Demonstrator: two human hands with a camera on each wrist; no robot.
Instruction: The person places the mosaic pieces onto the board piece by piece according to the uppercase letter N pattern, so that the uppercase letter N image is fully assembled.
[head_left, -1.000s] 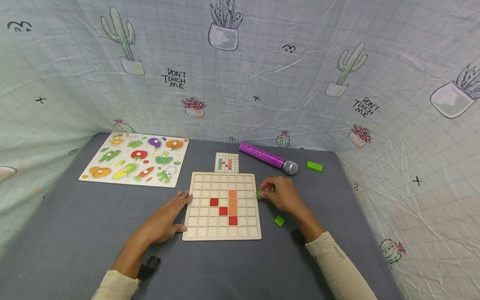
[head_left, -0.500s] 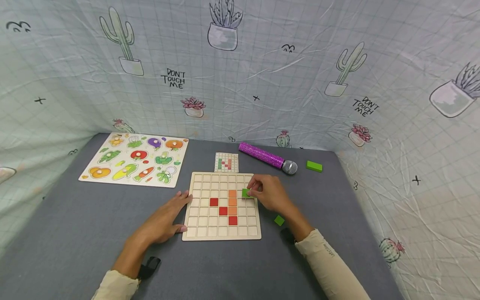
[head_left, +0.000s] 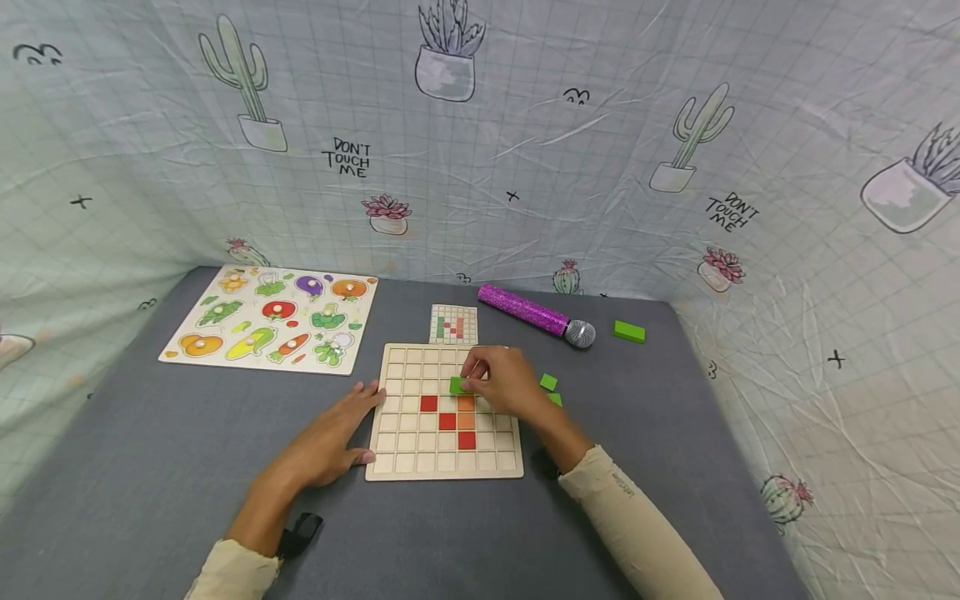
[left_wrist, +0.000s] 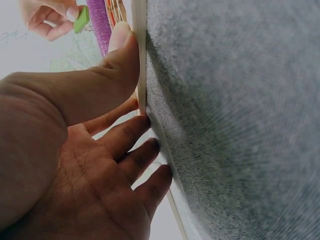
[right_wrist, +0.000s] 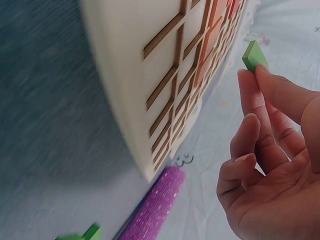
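Observation:
My right hand (head_left: pixel 504 379) pinches a small green square tile (head_left: pixel 456 385) between thumb and fingertips. In the right wrist view the tile (right_wrist: pixel 255 55) is held up off the wooden grid board (right_wrist: pixel 120 75). From the head view it overlaps the upper middle of the grid board (head_left: pixel 408 462), above the orange tiles (head_left: pixel 466 412). Three red tiles (head_left: pixel 447 422) lie in cells on a diagonal. With fingers spread, my left hand (head_left: pixel 326 442) touches the board's left edge, its thumb (left_wrist: pixel 122 60) against the rim in the left wrist view.
Two green tiles (head_left: pixel 549 382) show on the grey table right of the board, partly behind the right wrist. A pattern card (head_left: pixel 453 323) lies behind the board. Farther back are a purple glitter microphone (head_left: pixel 525 311), a green block (head_left: pixel 629 332) and a vegetable puzzle (head_left: pixel 255 321).
The right hand has carried the green tile leftward from beside the board to over its upper middle. A loose green tile is now hidden by the right forearm. The left hand stays put.

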